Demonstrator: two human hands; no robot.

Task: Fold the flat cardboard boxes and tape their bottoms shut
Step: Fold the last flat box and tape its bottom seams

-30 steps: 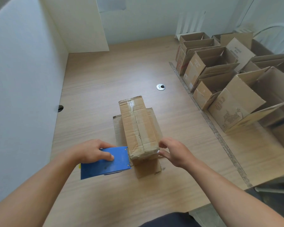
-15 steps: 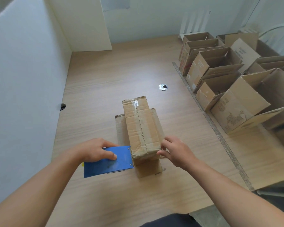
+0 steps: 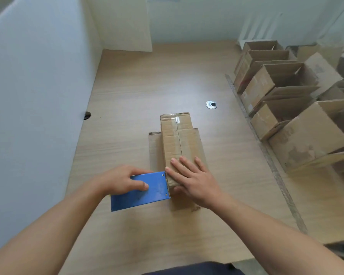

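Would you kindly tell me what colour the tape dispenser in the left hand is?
The tape dispenser is blue; head view.

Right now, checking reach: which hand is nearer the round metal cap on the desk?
Right. The right hand lies flat on the box, nearer me than the cap; the left hand holds the blue tape dispenser, farther left.

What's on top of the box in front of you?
The right hand lies flat on the box at its near end, fingers straight. Beyond it, tape runs along the seam. The seam's near end is hidden under the hand. The left hand holds the dispenser beside it.
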